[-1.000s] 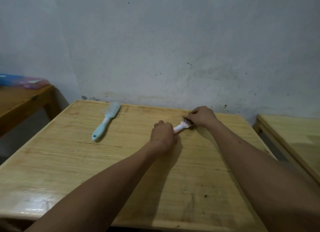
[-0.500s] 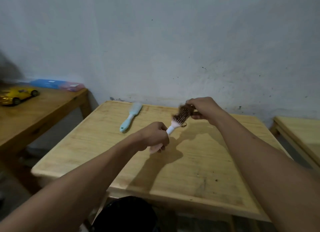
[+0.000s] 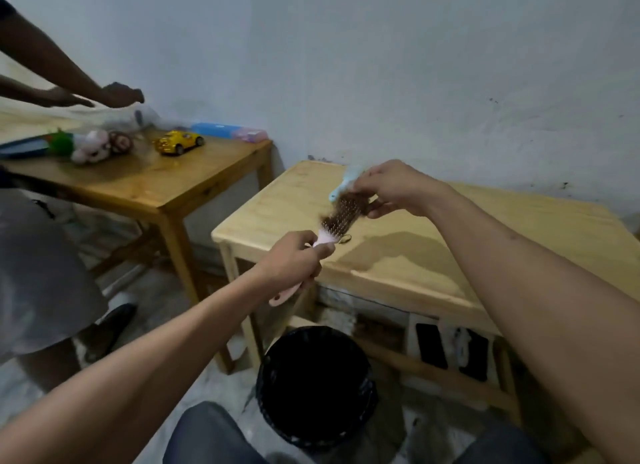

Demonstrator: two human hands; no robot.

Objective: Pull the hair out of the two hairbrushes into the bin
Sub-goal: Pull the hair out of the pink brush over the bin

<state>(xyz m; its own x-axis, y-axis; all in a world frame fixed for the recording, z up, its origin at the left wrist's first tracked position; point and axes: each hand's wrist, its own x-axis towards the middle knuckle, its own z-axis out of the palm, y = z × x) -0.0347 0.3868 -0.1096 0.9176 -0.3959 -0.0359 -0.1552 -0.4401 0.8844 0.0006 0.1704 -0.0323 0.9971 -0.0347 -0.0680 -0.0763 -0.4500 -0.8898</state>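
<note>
Head view: a pale wooden bench [image 3: 433, 255] stands against the grey-white wall, right of centre. A darker wooden bench [image 3: 162, 186] stands to the far left, where another person's arms [image 3: 69, 86] reach over a pile of soft toys [image 3: 97, 145], a yellow toy car [image 3: 178, 141] and a flat blue box [image 3: 214, 130]. On the floor, near and just in front of the pale bench's near left corner, sits a round black bin lined with a black bag [image 3: 317, 385], its mouth open upward.

The left hand [image 3: 294, 261] is closed around the handle of a pink plastic hairbrush [image 3: 332, 228], held in the air over the bench's near left edge, head pointing up and to the right. Brown hair [image 3: 349, 204] is matted through the bristles. The right hand [image 3: 391, 186] pinches at that hair at the far end of the brush head, thumb and fingers closed on it.

A light blue plastic hairbrush [image 3: 344, 183] lies on the pale bench at the far side, partly hidden behind the right hand. A small loop of hair [image 3: 345, 239] lies on the bench just below the pink brush head.
</note>
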